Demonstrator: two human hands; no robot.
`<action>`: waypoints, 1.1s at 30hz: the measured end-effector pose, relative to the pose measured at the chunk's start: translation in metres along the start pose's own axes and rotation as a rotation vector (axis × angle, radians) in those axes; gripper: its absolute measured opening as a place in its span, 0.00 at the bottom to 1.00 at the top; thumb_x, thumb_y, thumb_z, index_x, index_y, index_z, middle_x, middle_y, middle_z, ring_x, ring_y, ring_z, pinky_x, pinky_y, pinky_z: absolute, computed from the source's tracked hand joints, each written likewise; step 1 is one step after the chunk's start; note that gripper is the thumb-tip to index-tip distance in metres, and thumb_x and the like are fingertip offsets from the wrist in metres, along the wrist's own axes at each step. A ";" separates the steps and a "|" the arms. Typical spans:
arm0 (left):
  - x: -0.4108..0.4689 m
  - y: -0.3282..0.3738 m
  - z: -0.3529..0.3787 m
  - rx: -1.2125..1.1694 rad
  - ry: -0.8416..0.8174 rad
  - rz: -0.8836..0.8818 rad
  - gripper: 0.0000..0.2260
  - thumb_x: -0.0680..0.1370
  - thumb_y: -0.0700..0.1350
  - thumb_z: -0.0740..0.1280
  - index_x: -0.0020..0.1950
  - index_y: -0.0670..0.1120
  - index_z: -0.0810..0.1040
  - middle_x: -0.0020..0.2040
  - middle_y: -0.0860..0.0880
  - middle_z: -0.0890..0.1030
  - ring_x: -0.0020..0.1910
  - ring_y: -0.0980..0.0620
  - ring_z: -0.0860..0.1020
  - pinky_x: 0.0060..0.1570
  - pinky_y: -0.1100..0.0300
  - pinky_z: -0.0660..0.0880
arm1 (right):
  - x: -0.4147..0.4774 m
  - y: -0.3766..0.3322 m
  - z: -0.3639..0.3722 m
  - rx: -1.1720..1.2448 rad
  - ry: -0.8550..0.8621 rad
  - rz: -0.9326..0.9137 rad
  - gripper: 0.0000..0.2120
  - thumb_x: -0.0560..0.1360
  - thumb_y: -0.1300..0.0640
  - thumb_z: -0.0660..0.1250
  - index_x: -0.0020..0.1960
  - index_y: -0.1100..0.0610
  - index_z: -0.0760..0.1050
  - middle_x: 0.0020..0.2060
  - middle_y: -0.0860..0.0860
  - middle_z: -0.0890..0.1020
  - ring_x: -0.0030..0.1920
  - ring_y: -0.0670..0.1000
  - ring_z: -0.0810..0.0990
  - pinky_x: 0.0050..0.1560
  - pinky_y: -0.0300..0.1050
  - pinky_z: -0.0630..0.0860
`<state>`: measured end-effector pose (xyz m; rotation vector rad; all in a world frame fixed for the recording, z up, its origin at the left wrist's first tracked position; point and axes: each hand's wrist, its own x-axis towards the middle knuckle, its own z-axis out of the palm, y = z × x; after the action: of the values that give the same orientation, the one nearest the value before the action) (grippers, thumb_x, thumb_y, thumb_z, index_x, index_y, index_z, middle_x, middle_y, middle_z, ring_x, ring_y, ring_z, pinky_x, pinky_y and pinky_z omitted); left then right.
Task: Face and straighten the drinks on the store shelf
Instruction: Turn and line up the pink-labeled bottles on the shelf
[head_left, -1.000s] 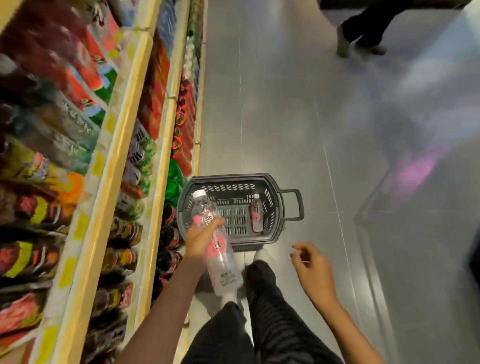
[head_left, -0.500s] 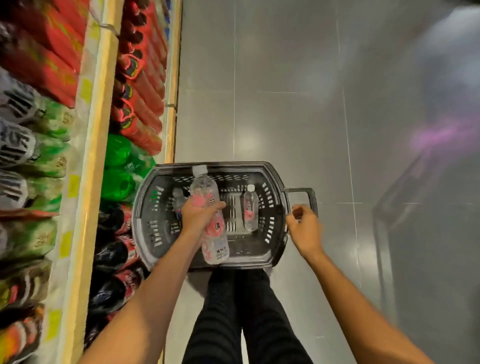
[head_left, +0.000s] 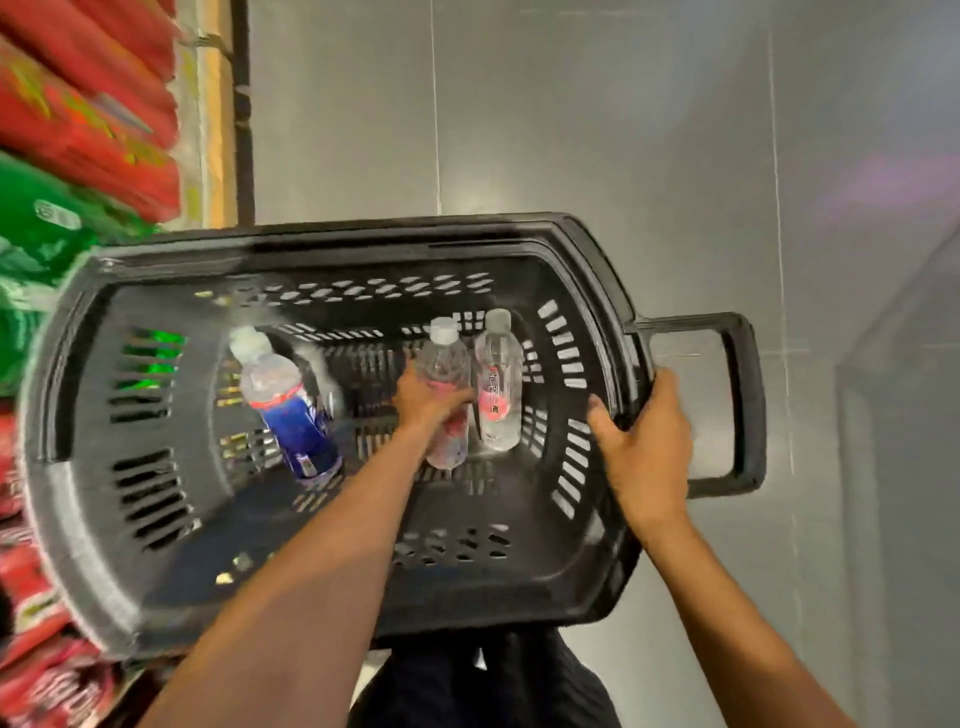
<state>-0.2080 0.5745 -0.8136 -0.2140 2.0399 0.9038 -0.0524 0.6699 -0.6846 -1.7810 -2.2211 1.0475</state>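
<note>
The left hand (head_left: 423, 397) reaches down into the black basket (head_left: 78, 545), fingers closed around a clear bottle (head_left: 445, 364) with a pink label near the basket's right end; a second such bottle (head_left: 500, 384) lies just beside it; a blue-labelled bottle (head_left: 291, 410) lies toward the left end; the right hand (head_left: 644, 447) grips the basket's right rim beside the handle (head_left: 748, 405); shelved drinks (head_left: 78, 114) blur along the left.

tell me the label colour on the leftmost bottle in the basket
Blue, with a red band above it, on the leftmost bottle; head view.
</note>
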 end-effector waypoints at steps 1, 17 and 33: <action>0.007 -0.005 0.005 0.028 -0.007 -0.024 0.27 0.65 0.34 0.78 0.61 0.37 0.74 0.55 0.44 0.80 0.52 0.48 0.78 0.45 0.72 0.72 | 0.000 0.001 0.001 0.013 0.015 -0.014 0.15 0.72 0.59 0.72 0.54 0.60 0.69 0.43 0.49 0.76 0.39 0.46 0.74 0.37 0.30 0.65; -0.014 0.026 -0.029 0.286 -0.205 -0.017 0.33 0.74 0.48 0.73 0.74 0.40 0.64 0.70 0.42 0.71 0.68 0.43 0.70 0.66 0.56 0.66 | -0.007 -0.014 -0.022 0.024 -0.075 0.050 0.25 0.72 0.57 0.73 0.64 0.61 0.68 0.55 0.55 0.77 0.55 0.54 0.76 0.58 0.43 0.73; -0.416 0.146 -0.240 -0.135 -0.005 0.232 0.15 0.83 0.40 0.56 0.42 0.43 0.79 0.37 0.43 0.81 0.37 0.45 0.78 0.48 0.47 0.76 | -0.164 -0.199 -0.270 0.160 -0.318 0.003 0.09 0.80 0.62 0.59 0.48 0.62 0.78 0.40 0.58 0.82 0.44 0.59 0.81 0.46 0.49 0.76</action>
<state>-0.1784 0.4468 -0.3291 -0.0479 2.0287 1.1859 -0.0350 0.6275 -0.3144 -1.6476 -2.2218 1.5572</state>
